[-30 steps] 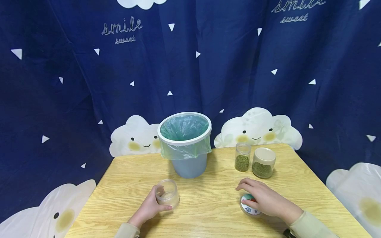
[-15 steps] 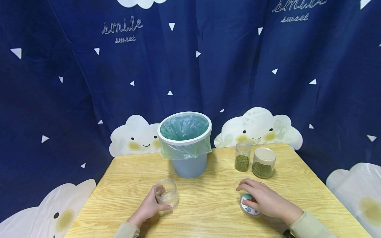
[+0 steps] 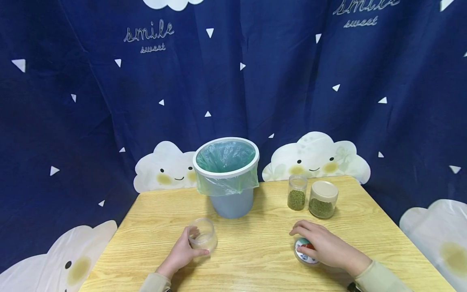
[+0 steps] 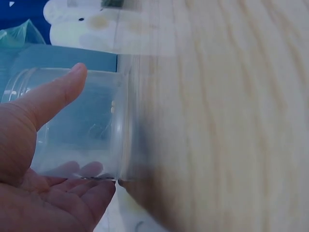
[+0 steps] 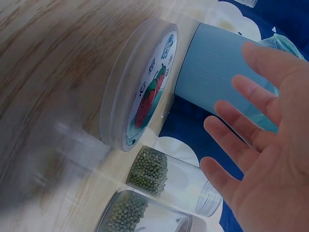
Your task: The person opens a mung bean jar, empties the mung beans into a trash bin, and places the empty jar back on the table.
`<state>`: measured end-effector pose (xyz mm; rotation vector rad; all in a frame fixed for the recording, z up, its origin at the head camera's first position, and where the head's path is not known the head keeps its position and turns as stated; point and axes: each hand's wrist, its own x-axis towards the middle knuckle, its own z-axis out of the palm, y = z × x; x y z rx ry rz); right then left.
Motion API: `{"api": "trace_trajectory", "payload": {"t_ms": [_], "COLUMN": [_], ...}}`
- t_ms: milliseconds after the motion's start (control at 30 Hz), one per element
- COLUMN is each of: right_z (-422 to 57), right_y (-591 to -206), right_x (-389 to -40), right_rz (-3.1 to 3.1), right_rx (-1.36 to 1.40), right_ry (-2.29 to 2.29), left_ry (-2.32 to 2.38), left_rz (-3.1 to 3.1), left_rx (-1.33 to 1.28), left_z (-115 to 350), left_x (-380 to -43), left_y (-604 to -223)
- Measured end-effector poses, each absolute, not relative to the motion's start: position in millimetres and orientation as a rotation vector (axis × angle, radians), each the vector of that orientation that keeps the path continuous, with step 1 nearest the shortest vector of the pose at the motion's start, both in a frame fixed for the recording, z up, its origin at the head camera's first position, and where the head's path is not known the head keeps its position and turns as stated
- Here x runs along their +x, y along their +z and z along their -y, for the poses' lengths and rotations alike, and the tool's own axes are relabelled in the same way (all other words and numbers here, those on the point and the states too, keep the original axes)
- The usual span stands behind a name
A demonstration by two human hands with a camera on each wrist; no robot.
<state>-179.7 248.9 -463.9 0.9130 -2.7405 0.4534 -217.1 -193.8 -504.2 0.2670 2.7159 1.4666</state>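
My left hand grips a short, wide clear jar from its left side, thumb on the near side and fingers behind. No contents show through its wall in the left wrist view, where the jar stands close against the wood. On the right, my right hand hovers above a flat round lid with a watermelon picture on top. In the right wrist view the fingers of that hand are loosely spread, apart from the lid, which lies flat on the table.
A blue-grey bin with a green liner bag stands at the back middle of the wooden table. At the back right are an uncapped slim jar part-filled with mung beans and a wider jar of mung beans under a cream lid.
My left hand and the clear jar have shifted very slightly left and away from me. The right hand, the round lid and the other jars have stayed in place.
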Motion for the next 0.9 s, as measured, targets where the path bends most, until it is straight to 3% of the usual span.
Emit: {"api": "trace_trajectory", "payload": {"t_ms": [900], "right_z": [-253.3], "right_y": [-464.5], "right_x": [-182.9], "right_rz": [2.727], "right_rx": [0.944], "right_ry": [0.477], "left_ry": [1.499], "left_rz": [-2.817], "left_rx": [0.081], "left_z": [211.1], "left_x": [-236.0], "left_y": [-496.7]}}
